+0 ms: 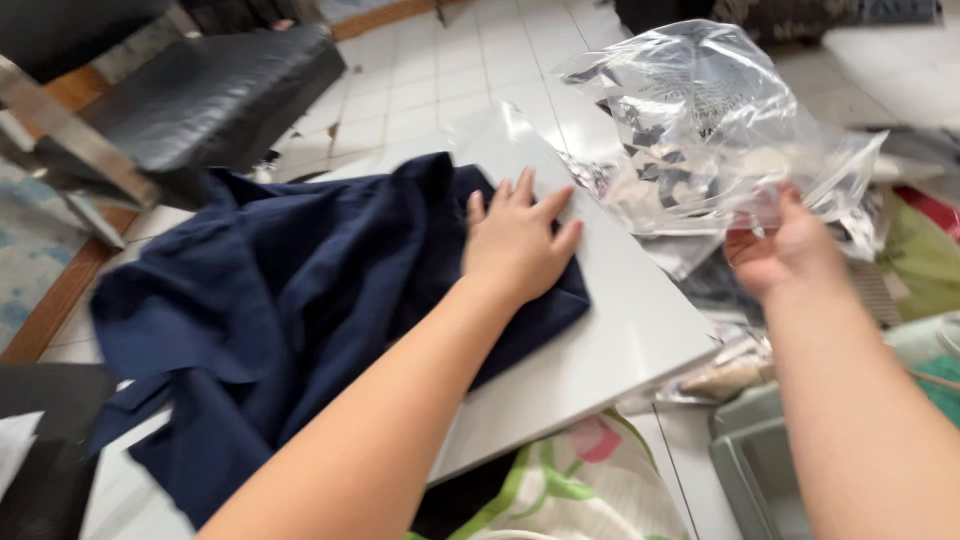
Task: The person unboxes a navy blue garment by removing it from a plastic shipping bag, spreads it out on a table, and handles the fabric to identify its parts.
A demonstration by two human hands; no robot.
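A dark navy garment lies crumpled over a white board that serves as a work surface. My left hand rests flat on the garment's right part, fingers spread. My right hand is raised to the right of the board and grips the lower edge of a clear plastic bag, which hangs open and crinkled above a heap of items.
A black padded seat stands at the back left on the white tiled floor. Cloth with a green and pink floral print lies under the board's near edge. A grey bin and piled fabrics sit at the right.
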